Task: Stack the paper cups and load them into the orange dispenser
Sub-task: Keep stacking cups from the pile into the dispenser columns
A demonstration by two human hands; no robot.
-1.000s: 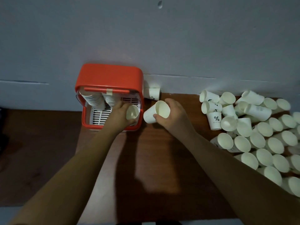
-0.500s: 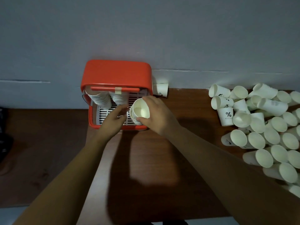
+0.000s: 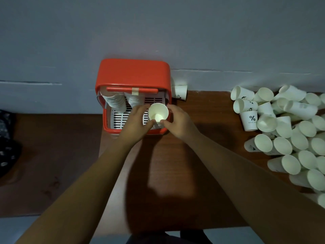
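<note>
Change: left hand [image 3: 139, 120] has come in to the cup [image 3: 158, 112] that the right hand [image 3: 177, 120] alone was carrying half a second ago; both now hold it.
Cup: white paper, mouth up, over the right part of the slotted tray [image 3: 121, 118], between the two hands.
Left hand: thumb and fingers curled round the cup's left side.
Right hand: fingers wrapped round the cup's right side, thumb at its near edge.
Dispenser [image 3: 133, 74]: orange, backed against the grey wall [image 3: 158, 29], at the left end of the table [image 3: 175, 164].
Left stack [image 3: 115, 102]: nested cups hanging inside the dispenser.
Middle stack [image 3: 134, 100]: shorter, just beside it.
Lone cup [image 3: 180, 92]: on its side, just right of the dispenser.
Pile [image 3: 263, 143]: loose cups jumbled at the table's right end, well apart from the hands.
</note>
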